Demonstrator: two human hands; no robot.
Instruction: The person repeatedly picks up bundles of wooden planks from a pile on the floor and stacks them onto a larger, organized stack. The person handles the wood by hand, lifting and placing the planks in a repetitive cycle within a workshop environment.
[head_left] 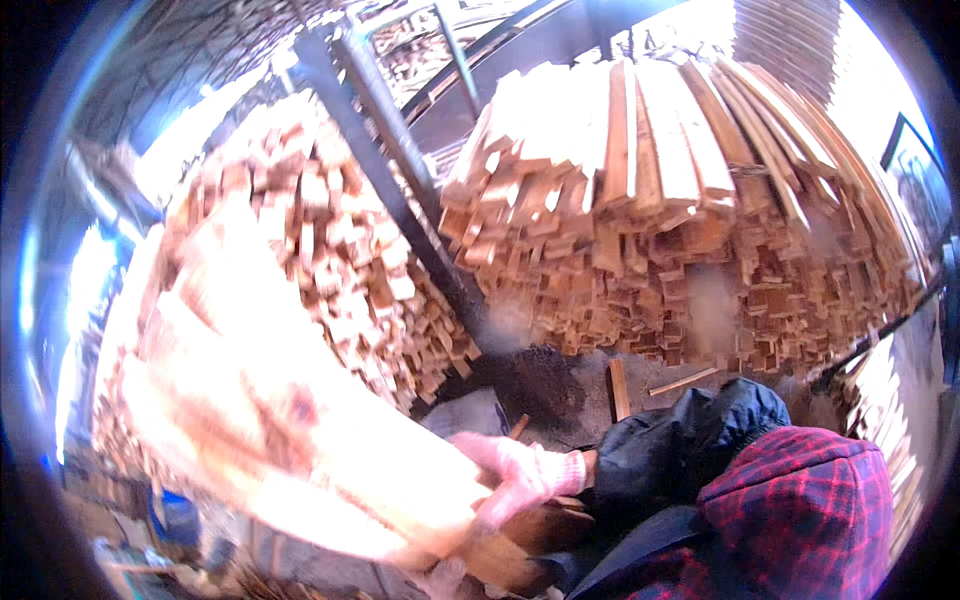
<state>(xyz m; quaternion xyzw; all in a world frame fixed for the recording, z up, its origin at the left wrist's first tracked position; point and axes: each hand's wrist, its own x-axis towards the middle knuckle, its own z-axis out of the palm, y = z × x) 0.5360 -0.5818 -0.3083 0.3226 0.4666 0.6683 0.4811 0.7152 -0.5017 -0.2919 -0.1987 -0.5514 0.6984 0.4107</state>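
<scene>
Large pale wooden boards (330, 470) reach from the bottom middle toward the upper left, overexposed and blurred, so how many there are is hard to tell. At their near end my right hand (515, 475), in a pale pinkish-white glove, grips the edge. Its arm comes from the lower right in a black oversleeve (660, 440) over a red and dark plaid sleeve (800, 500). Low at the bottom edge, a blurred pale patch by the boards looks like my left hand (442, 578); its fingers are smeared and partly hidden.
Behind the boards rises a pile of short wood pieces (330, 230). A big stack of long wood strips (680, 240) fills the right, with dark metal posts (390, 180) between them. Loose strips (620, 390) lie on the floor. A blue container (177, 517) stands lower left.
</scene>
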